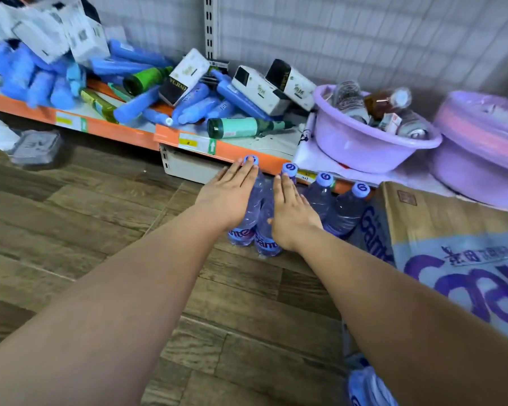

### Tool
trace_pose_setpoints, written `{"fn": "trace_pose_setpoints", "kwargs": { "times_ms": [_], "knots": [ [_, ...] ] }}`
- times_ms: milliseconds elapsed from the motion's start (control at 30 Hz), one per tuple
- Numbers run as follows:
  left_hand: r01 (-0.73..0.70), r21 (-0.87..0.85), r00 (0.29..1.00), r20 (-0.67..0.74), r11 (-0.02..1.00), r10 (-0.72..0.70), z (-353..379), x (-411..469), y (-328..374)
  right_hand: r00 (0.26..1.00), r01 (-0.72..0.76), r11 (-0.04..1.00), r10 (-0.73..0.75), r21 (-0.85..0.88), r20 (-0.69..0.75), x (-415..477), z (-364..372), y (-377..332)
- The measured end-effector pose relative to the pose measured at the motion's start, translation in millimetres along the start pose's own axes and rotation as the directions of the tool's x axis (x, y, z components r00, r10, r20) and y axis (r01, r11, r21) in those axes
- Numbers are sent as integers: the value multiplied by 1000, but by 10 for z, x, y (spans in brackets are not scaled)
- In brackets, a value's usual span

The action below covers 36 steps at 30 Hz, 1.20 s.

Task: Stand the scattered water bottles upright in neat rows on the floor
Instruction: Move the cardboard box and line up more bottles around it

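Observation:
Several clear water bottles with blue caps stand upright in a row on the wooden floor, right below the orange shelf edge. My left hand (pixel 228 197) lies flat against the leftmost bottle (pixel 247 224), fingertips at its cap. My right hand (pixel 291 209) rests flat on the second bottle (pixel 266 230), fingers straight and together. Two more bottles, one (pixel 320 194) and another (pixel 346 212), stand to the right, untouched. Neither hand is wrapped around a bottle. Another bottle (pixel 367 388) lies at the bottom edge, partly cut off.
A cardboard box (pixel 452 238) with purple print stands at the right, touching the row. The low orange shelf (pixel 123 133) carries blue tubes, green bottles and white cartons. Two purple basins, one (pixel 364 142) and another (pixel 481 159), sit on the shelf at right. Wooden floor (pixel 100 224) stretches left.

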<state>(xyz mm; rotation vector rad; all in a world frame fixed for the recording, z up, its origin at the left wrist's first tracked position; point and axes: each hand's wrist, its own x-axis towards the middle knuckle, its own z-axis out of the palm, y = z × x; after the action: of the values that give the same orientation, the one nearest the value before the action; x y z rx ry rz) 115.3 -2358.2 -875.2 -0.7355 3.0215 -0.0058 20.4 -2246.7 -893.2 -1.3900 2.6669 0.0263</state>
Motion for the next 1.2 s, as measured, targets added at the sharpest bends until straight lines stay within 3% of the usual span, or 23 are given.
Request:
{"fn": "trace_pose_setpoints", "kwargs": {
  "times_ms": [100,200,367,533,833,1000,1200],
  "knots": [
    [31,-98,994,105,995,-20,-3,104,111,1000,-3,1000,3,4,-9,6,16,25],
    [62,-144,996,68,988,-53,-13,145,173,1000,-10,1000,10,2,-6,-10,-17,14],
    [29,16,999,23,999,-29,-89,10,186,1000,-24,999,24,-35,-9,-33,-71,-49],
    [-8,42,1000,13,999,8,-52,-289,283,999,-47,999,47,-3,1,-169,-116,-108],
    [-29,77,1000,0,997,30,87,-998,414,992,127,990,-125,55,-37,-738,-13,-196],
    [167,-136,986,37,977,-163,-41,-1312,455,995,90,974,-96,207,18,-1150,-111,-278],
    [209,-231,976,103,950,-190,-16,-1939,738,986,91,966,-121,242,114,-1809,-158,-303]
  ]
}}
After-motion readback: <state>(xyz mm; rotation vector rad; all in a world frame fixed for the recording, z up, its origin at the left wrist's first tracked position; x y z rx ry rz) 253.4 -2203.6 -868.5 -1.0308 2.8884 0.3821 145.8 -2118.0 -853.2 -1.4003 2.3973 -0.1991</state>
